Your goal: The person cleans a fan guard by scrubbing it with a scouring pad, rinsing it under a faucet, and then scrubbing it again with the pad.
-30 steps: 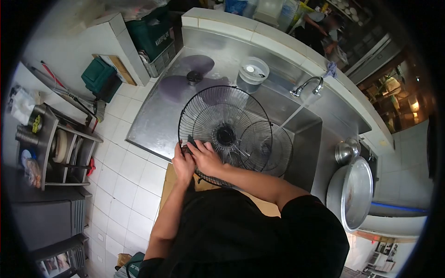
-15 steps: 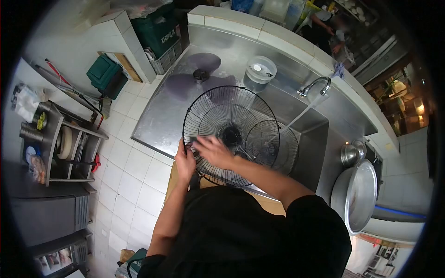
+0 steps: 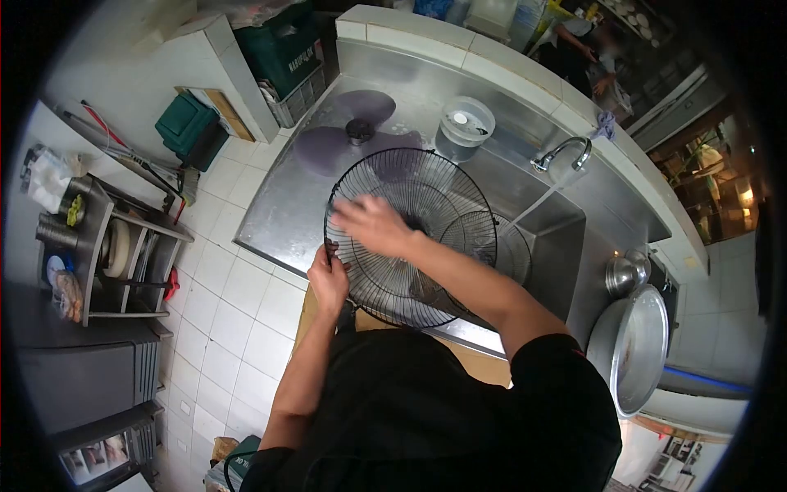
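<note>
A round black wire fan guard (image 3: 393,176) is tilted over the front edge of the sink. My left hand (image 3: 329,279) grips its rim at the left side, fingers wrapped round the wire. Over the upper left wires lies my right hand (image 3: 373,225), its fingers smeared by motion; whether it holds anything is hidden. Behind this guard, a second wire guard (image 3: 516,250) sits partly covered in the sink basin (image 3: 557,262). On the steel drainboard (image 3: 275,217) rests a purple translucent fan blade (image 3: 328,150), partly behind the guard.
Water runs from the curved faucet (image 3: 566,152) into the basin. A clear plastic tub (image 3: 465,131) stands behind the guard. To the right are steel bowls (image 3: 623,275) and a large metal basin (image 3: 643,353). Another person (image 3: 578,53) is beyond the tiled ledge (image 3: 508,70).
My right hand has moved up across the guard's wires, away from my left hand. My left hand keeps its hold on the rim; the view has shifted slightly.
</note>
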The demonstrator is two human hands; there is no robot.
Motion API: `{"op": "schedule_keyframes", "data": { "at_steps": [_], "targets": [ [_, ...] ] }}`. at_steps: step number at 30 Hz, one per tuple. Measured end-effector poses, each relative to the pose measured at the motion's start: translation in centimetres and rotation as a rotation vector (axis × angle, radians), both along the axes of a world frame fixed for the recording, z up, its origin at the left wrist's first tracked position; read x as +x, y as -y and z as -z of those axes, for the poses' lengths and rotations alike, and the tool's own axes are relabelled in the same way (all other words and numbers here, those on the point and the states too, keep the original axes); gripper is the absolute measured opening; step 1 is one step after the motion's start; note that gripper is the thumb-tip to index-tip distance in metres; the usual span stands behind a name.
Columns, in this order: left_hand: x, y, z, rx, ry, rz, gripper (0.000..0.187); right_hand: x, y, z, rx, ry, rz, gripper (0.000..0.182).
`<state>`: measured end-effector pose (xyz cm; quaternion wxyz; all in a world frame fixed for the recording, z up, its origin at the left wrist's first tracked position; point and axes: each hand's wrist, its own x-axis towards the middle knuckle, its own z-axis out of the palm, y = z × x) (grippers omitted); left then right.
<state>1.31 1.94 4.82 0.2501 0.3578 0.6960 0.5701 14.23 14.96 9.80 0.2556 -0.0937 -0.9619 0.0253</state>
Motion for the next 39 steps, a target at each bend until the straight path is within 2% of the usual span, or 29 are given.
{"op": "schedule_keyframes", "data": {
  "at_steps": [2, 4, 6, 8, 10, 12, 13, 14, 16, 17, 18, 20, 21, 23, 26, 27, 28, 30, 32, 33, 36, 38, 39],
  "targets": [
    [0.2, -0.4, -1.4, 0.008, -0.01, 0.032, 0.029, -0.2, -0.9, 0.6, -0.073, 0.006, 0.291, 0.039],
    [-0.5, -0.5, -0.8, -0.001, 0.001, 0.015, 0.029, 0.1, 0.7, 0.5, -0.164, -0.019, 0.207, 0.041],
    [-1.4, -0.5, -0.5, -0.083, -0.087, 0.037, 0.029, 0.8, 1.2, 0.0, -0.221, -0.047, -0.044, 0.04],
    [-1.5, -0.3, -0.9, -0.132, -0.08, 0.016, 0.028, 0.8, -1.2, -0.3, -0.162, -0.067, -0.002, 0.04],
    [-1.4, -0.2, -1.3, -0.183, -0.071, -0.009, 0.028, 0.7, -4.1, -2.0, -0.36, -0.269, 0.378, 0.041],
    [-1.9, -1.0, -1.3, -0.328, -0.123, -0.064, 0.028, -0.3, -6.4, -2.3, -0.358, -0.309, 0.384, 0.041],
    [-2.2, -1.7, -1.7, -0.396, 0.014, -0.017, 0.024, -0.7, -6.8, -2.1, -0.358, -0.347, 0.393, 0.041],
    [-2.7, -2.4, -1.1, -0.398, 0.013, -0.018, 0.024, -1.3, -6.5, -1.6, -0.36, -0.348, 0.393, 0.041],
    [-3.8, -3.7, 1.4, -0.49, 0.222, 0.147, 0.023, -3.3, -5.2, -1.3, -0.356, -0.13, 0.242, 0.041],
    [-3.5, -3.9, 2.0, -0.5, 0.057, 0.127, 0.029, -4.3, -4.6, -0.9, -0.336, -0.056, 0.218, 0.041],
    [-2.9, -3.8, 1.9, -0.497, 0.055, 0.126, 0.029, -4.4, -4.8, -0.9, -0.332, -0.057, 0.218, 0.041],
    [-1.9, -3.5, 1.8, -0.251, -0.147, 0.001, 0.031, -4.1, -5.2, -0.9, -0.255, -0.007, 0.209, 0.039],
    [-1.7, -3.3, 1.5, -0.236, -0.079, 0.002, 0.033, -3.3, -6.7, -0.6, -0.149, -0.001, 0.36, 0.04],
    [-1.3, -3.0, 1.4, -0.206, -0.062, -0.003, 0.033, -1.5, -10.6, 0.4, -0.168, 0.154, 0.847, 0.04],
    [-1.1, -2.4, 0.4, -0.199, -0.056, -0.005, 0.033, -1.3, -9.9, 1.5, -0.064, 0.089, 0.799, 0.04],
    [-0.8, -2.5, -0.1, -0.213, -0.057, -0.002, 0.033, -2.6, -9.0, 3.4, -0.023, 0.055, 0.621, 0.038],
    [-0.6, -2.4, -0.4, -0.209, -0.052, 0.001, 0.033, -3.5, -6.4, 2.6, 0.054, -0.061, 0.417, 0.037],
    [-0.5, -2.2, -0.8, -0.231, -0.062, -0.04, 0.031, -3.6, -4.2, 1.3, -0.016, -0.185, 0.281, 0.037],
    [-0.5, -1.9, -0.9, -0.203, -0.046, -0.033, 0.031, -2.3, -7.9, 2.6, -0.13, -0.072, 0.632, 0.039],
    [-0.4, -1.8, -0.9, -0.2, -0.061, -0.015, 0.032, -1.2, -8.9, 2.4, -0.13, -0.052, 0.892, 0.039],
    [-0.1, -1.4, -1.2, -0.229, -0.123, 0.014, 0.033, -1.8, -8.6, 3.1, -0.162, 0.037, 0.903, 0.045],
    [0.2, -1.8, -1.5, -0.246, -0.17, 0.024, 0.033, -3.4, -5.0, 3.6, -0.056, -0.072, 0.568, 0.056],
    [0.3, -1.6, -1.4, -0.202, -0.144, -0.031, 0.032, -3.6, -4.1, 3.6, -0.076, -0.133, 0.47, 0.055]
  ]
}}
